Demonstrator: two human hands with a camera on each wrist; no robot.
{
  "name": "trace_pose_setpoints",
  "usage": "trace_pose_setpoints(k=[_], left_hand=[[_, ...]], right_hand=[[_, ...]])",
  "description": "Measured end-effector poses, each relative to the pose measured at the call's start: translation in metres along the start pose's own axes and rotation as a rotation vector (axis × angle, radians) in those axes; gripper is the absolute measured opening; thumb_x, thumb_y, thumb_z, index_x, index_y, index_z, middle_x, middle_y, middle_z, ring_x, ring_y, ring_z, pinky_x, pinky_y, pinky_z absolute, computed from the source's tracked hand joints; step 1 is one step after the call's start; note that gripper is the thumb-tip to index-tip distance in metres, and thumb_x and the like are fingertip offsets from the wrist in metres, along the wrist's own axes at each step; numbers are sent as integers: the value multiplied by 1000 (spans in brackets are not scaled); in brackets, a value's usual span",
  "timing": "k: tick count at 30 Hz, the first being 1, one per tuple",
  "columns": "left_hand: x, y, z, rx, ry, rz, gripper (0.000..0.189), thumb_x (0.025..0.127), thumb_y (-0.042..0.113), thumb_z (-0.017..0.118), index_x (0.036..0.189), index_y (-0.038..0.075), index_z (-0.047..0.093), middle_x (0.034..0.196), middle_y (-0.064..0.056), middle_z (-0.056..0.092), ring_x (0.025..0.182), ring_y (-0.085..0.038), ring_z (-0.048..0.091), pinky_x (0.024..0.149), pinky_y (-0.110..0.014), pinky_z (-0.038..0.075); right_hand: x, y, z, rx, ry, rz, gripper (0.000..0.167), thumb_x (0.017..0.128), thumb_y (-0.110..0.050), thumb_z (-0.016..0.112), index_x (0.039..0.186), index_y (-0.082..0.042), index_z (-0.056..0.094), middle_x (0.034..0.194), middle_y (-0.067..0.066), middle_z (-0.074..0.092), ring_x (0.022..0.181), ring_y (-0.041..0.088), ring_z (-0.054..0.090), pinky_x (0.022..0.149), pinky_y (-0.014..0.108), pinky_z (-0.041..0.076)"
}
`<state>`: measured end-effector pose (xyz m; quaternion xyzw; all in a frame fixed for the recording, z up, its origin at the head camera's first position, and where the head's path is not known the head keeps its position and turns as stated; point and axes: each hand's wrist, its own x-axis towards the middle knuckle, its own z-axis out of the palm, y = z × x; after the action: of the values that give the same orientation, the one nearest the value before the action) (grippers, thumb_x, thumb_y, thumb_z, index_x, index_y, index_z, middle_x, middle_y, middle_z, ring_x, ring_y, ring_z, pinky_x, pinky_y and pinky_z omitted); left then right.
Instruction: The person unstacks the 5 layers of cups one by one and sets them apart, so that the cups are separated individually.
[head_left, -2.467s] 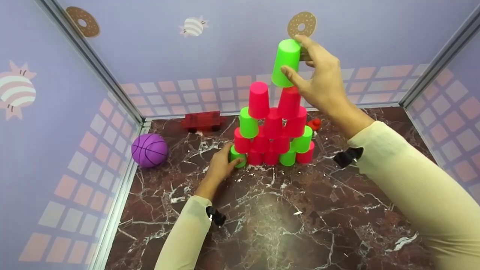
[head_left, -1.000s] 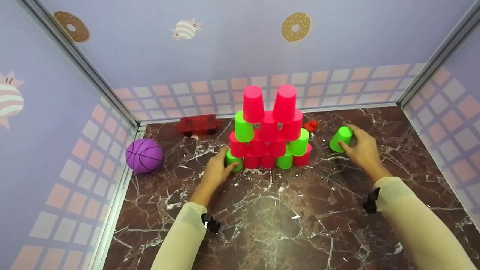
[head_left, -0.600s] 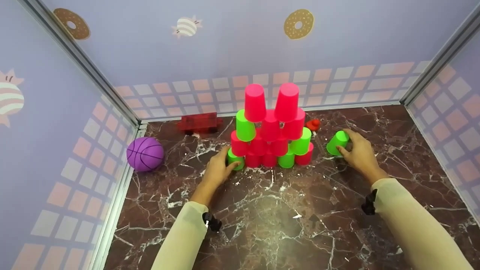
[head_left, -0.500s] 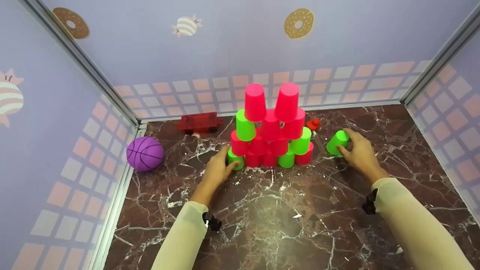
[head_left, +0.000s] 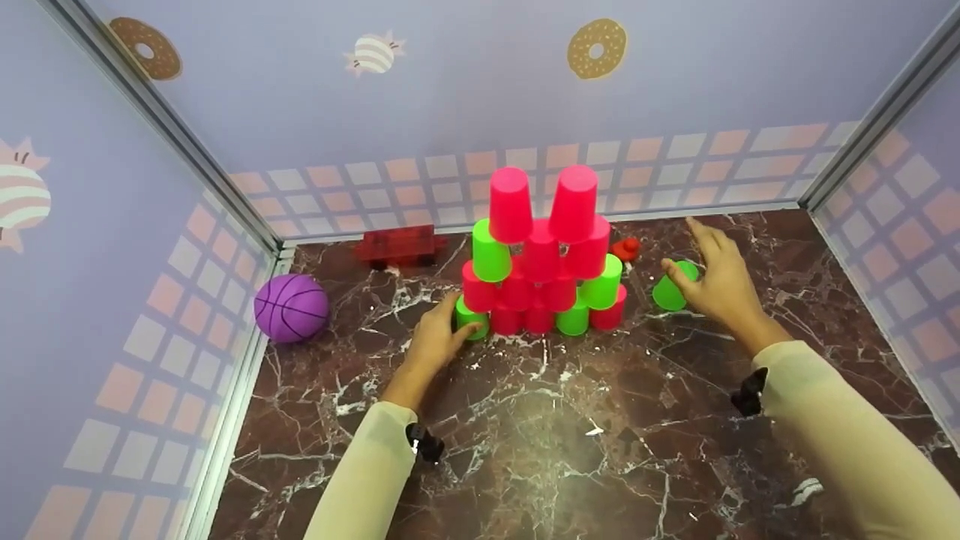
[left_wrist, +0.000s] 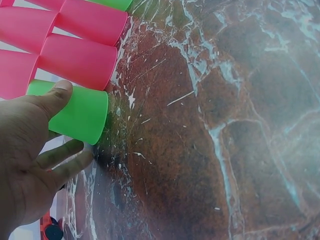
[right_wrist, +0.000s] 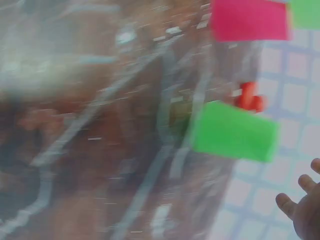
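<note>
Fifteen cups in view, all narrow end up. First we list one loose green cup (head_left: 667, 297), just left of the right hand (head_left: 724, 289), below its raised fingers and partly behind its thumb. We record this hand as holding nothing, fingers spread apart; the right wrist view shows a gap between the visible fingertips and the cup. Long axis: upright, wide rim down on the marbled table (head_left: 540, 435).

Second, one corner green cup (head_left: 472, 312), at the right side of the left hand (head_left: 433, 337) — clamped between thumb and fingers, the thumb laid along its wall. Long axis again upright, closed end pointing up.

Third, one cup stack (head_left: 540, 259), red and green, between the hands: tiers of five, four, three and two, the corner cup counted in.

Also noted: one small red toy (head_left: 627, 247), beyond the right hand's loose cup; one red toy vehicle (head_left: 400, 244), beyond the left hand; one purple ball (head_left: 291, 308), well to that hand's left.
</note>
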<state>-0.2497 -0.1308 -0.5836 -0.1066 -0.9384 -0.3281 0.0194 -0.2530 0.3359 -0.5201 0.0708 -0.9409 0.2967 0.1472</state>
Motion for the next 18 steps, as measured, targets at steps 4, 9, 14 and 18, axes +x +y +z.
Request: trace_pose_setpoints(k=[4, 9, 14, 18], left_hand=[[1, -1, 2, -7, 6, 5, 57, 98, 33, 84, 145, 9, 61, 129, -20, 77, 120, -40, 75, 103, -59, 60], [2, -6, 5, -20, 17, 25, 57, 97, 31, 85, 143, 7, 61, 129, -21, 77, 120, -42, 76, 102, -61, 60], [7, -27, 19, -32, 64, 86, 58, 96, 39, 85, 141, 11, 61, 126, -19, 78, 115, -41, 77, 98, -61, 60], [5, -24, 17, -39, 68, 89, 57, 96, 36, 86, 141, 10, 61, 125, -20, 78, 115, -41, 76, 98, -62, 60]], right_hand=[[18, -33, -13, 56, 63, -110, 72, 104, -30, 76, 165, -5, 48, 157, 32, 56, 145, 55, 52, 120, 77, 39], [40, -80, -27, 130, 62, -219, 67, 106, -33, 72, 165, -9, 50, 159, 23, 60, 148, 47, 55, 124, 72, 39], [55, -123, -36, 187, 17, -309, 67, 107, -34, 71, 166, -11, 50, 159, 16, 63, 149, 38, 57, 123, 66, 44], [61, -148, -36, 214, -21, -374, 73, 102, -31, 80, 164, -8, 50, 153, 15, 67, 144, 34, 62, 119, 58, 51]])
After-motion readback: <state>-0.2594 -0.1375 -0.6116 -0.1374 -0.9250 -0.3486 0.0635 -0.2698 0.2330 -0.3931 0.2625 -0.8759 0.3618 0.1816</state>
